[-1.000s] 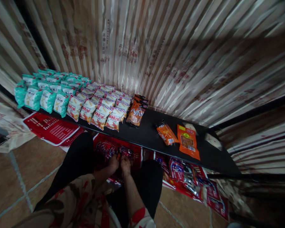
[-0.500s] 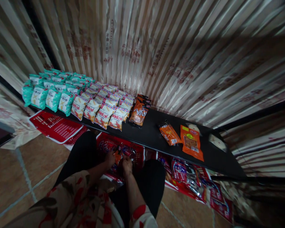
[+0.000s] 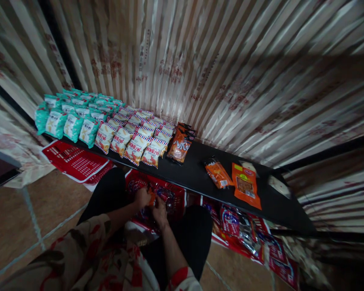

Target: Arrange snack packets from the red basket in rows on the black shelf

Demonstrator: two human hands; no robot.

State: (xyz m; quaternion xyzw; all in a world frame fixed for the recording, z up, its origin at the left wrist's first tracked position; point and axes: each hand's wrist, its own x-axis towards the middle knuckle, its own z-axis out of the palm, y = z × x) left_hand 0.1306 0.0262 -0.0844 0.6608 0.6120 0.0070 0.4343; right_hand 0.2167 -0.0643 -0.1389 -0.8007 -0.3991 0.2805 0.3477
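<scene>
Low between my knees, my left hand [image 3: 143,198] and my right hand [image 3: 160,211] are close together over a red basket [image 3: 182,197]. A small orange snack packet [image 3: 152,196] shows between them, and the fingers of both hands are closed on it. Much of the packet is hidden by the hands. Dark red and purple shiny packets [image 3: 167,195] lie in the basket around my hands. Above the basket, a black shelf [image 3: 188,180] carries a short row of orange-and-black snack bags [image 3: 179,147].
Teal snack bags [image 3: 72,126] and white striped snack bags [image 3: 135,147] stand in rows on the shelf's left. An orange-and-black packet [image 3: 218,173] and an orange pouch [image 3: 245,185] lie farther right. Red baskets [image 3: 79,163] flank my legs; a pleated curtain [image 3: 176,60] hangs behind.
The view has shifted slightly, so the shelf sits a little further right. Both hands have stayed together at the orange packet, with only a small change in finger position.
</scene>
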